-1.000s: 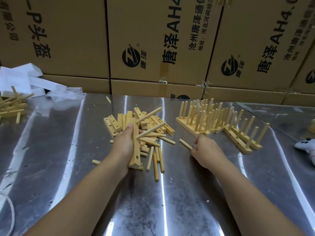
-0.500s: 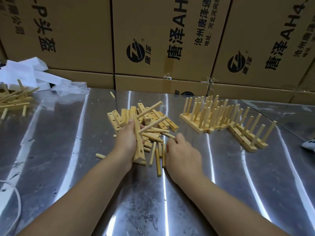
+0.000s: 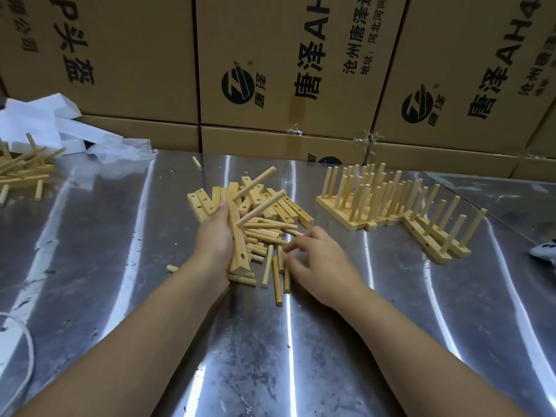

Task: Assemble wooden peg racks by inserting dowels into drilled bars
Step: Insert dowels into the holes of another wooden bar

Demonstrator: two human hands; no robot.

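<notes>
Gripping drilled bar (image 3: 239, 251) mid-length in left hand (image 3: 215, 236), right hand (image 3: 319, 263) over dowels (image 3: 276, 281)

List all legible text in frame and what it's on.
"P头盔", cut off: left box
"唐泽AH", cut off: middle box
"唐泽" by logo: middle box
"沧州唐泽通", "地址:河北河间", cut off: middle box
"唐泽AH", "唐泽" by logo: right box
Right box small print: too blurred to read.

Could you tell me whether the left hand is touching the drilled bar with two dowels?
Touching. The head view shows the left hand gripping the drilled bar around its middle.
</notes>
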